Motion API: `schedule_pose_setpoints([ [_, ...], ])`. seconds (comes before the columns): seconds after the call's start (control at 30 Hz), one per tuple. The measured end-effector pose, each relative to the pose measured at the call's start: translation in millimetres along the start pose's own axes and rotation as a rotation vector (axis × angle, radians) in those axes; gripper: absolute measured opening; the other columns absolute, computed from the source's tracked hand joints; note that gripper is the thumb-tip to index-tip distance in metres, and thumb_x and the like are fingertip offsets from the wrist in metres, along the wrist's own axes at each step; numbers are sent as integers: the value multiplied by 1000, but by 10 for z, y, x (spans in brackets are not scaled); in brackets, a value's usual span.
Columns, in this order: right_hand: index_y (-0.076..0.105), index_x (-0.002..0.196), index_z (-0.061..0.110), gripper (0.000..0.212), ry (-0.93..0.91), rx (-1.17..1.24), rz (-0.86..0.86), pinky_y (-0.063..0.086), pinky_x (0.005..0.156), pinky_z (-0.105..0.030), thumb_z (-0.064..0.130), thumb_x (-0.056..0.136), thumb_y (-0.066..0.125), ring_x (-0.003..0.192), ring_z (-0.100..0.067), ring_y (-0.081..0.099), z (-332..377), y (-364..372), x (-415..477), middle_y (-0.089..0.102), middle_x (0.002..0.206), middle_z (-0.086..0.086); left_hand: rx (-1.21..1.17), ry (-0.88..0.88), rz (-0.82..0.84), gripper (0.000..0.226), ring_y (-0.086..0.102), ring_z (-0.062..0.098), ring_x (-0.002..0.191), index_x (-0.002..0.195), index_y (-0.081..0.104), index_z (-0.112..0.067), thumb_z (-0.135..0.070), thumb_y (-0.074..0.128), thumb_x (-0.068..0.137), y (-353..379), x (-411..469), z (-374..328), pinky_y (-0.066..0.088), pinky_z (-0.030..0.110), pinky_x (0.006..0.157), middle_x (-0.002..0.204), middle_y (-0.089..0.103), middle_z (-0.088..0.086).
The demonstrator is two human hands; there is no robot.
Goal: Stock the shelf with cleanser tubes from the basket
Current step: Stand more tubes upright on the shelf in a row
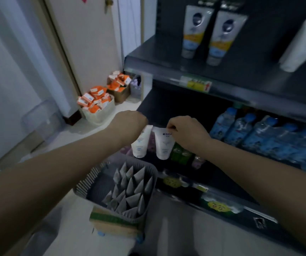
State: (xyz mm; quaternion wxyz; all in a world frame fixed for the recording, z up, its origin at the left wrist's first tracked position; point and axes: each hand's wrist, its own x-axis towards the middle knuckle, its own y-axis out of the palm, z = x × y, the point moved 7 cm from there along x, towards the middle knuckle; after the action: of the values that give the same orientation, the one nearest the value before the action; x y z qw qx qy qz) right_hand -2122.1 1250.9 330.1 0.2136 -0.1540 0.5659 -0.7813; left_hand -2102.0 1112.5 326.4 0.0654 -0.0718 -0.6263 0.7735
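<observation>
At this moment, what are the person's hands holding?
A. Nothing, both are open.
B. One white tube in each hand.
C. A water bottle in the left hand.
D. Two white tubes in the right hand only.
B: the left hand holds one white tube by its top end and the right hand pinches a second white tube, both above the basket.
</observation>
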Motion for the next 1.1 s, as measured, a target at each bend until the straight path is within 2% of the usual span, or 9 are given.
schedule_pose_setpoints([
  [0.2, 66, 99, 16, 22, 47, -40, -74, 55, 70, -36, 20, 96, 45, 77, -16, 61, -500, -622, -400, 67, 100, -1, 1, 74, -70, 31, 65, 26, 88, 104, 67, -15, 0, 51, 82, -627, 243, -639, 46, 31, 62, 98, 68, 6],
  [0.27, 66, 100, 16, 22, 50, -38, -98, 56, 73, -37, 20, 97, 45, 82, -17, 61, -674, -835, -542, 67, 102, 0, 5, 91, -76, 27, 65, 26, 88, 101, 67, -15, -2, 54, 81, -810, 340, -858, 47, 31, 62, 97, 68, 5],
  [0.5, 67, 97, 13, 22, 30, -46, -176, 54, 74, -37, 17, 97, 45, 83, -19, 61, -1241, -1513, -999, 67, 99, -3, 29, 123, -158, 27, 63, 27, 91, 106, 69, -15, -5, 52, 88, -1400, 642, -1546, 50, 31, 66, 104, 67, 7],
  [0.67, 67, 98, 13, 22, 22, -75, -237, 43, 67, -26, 17, 95, 47, 79, -13, 55, -1637, -1951, -1309, 65, 98, -1, 0, 162, -228, 26, 64, 32, 89, 105, 70, -18, -8, 53, 87, -1803, 801, -2042, 55, 39, 72, 104, 68, 9],
  [0.8, 69, 100, 15, 19, 31, -15, -272, 50, 75, -29, 18, 94, 51, 89, -17, 61, -1917, -2212, -1471, 66, 102, -1, 20, 222, -257, 28, 64, 28, 85, 102, 71, -13, -3, 51, 86, -2123, 937, -2369, 56, 40, 71, 100, 69, 9],
  [0.97, 68, 96, 18, 15, 57, 50, -334, 42, 71, -23, 21, 93, 54, 87, -11, 56, -2220, -2486, -1571, 61, 94, 6, 39, 261, -321, 30, 65, 28, 88, 101, 72, -17, -4, 51, 85, -2545, 1164, -2659, 57, 41, 72, 102, 69, 6],
  [1.1, 69, 93, 17, 14, 58, 85, -396, 44, 73, -23, 19, 91, 56, 89, -12, 60, -2359, -2771, -1597, 64, 94, 5, 29, 295, -352, 31, 65, 27, 88, 99, 73, -17, -4, 49, 85, -2878, 1353, -2825, 56, 42, 75, 101, 70, 5],
])
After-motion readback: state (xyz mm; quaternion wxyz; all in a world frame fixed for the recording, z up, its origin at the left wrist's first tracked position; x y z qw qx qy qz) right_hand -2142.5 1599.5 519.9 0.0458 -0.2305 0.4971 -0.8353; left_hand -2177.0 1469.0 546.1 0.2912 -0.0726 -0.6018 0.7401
